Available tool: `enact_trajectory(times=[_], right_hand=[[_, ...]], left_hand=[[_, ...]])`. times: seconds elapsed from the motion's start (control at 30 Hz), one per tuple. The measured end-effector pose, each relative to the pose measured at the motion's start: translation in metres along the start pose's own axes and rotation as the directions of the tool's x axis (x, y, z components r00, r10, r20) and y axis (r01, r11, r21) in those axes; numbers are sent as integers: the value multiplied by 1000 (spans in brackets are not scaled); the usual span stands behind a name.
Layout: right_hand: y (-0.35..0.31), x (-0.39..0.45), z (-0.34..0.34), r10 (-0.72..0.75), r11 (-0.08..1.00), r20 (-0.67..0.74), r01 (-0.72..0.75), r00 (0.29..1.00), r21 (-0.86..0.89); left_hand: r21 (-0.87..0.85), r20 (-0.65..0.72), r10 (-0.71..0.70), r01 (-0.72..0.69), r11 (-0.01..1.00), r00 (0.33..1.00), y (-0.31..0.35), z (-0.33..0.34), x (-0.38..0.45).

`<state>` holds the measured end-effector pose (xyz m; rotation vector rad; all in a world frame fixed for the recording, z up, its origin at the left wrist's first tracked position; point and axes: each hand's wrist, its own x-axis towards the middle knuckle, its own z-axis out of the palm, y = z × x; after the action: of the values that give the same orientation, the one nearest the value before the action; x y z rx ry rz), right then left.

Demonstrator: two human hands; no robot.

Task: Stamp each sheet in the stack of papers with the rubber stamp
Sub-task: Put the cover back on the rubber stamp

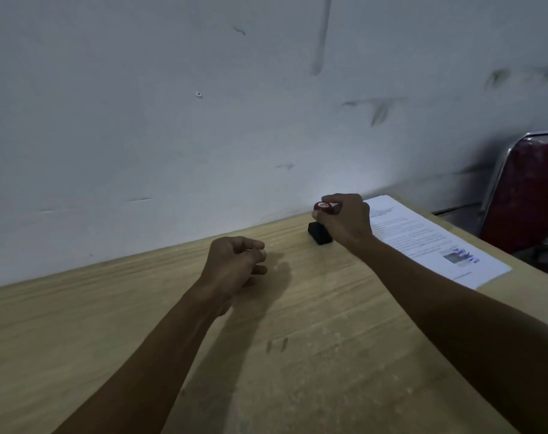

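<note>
My right hand (347, 219) grips the rubber stamp (324, 208) by its dark red knob, near the wall at the table's far edge. Directly under the stamp sits a small black block (320, 234), likely the ink pad; the hand hides where the two meet. A printed white sheet (429, 239) lies just right of my right hand, with a blue stamp mark near its lower end. I cannot tell how many sheets lie there. My left hand (235, 264) rests on the wooden table (141, 324) with fingers curled and nothing in them.
A pale wall rises directly behind the table's far edge. A red chair (526, 195) with a metal frame stands past the table's right end. Bare wood lies between and in front of my arms.
</note>
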<state>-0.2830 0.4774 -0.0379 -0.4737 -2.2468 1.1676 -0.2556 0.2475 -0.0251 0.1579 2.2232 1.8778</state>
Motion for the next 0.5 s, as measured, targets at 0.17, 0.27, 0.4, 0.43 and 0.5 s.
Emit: enact_trajectory(times=[0.17,0.27,0.4,0.43,0.5], right_hand=[[4,16,10,3,999,2,-3,1000,-32],[2,18,14,5,999,2,-5,1000,-39],[2,14,15,1,998,16,0,1000,-57],[2,13,13,2,998,20,0,1000,-62],[0,10,9,6,998,31,-4,999,-64]], left_hand=[[18,-16,-17,17,1000,1000,-6,-11,8],[24,-23,-20,21,999,1000,-7,-15,10],[18,-22,-16,16,1000,1000,-5,-17,10],[12,-21,-13,13,1000,1000,-4,-17,9],[3,-21,-4,4,1000,1000,-2,-17,7]])
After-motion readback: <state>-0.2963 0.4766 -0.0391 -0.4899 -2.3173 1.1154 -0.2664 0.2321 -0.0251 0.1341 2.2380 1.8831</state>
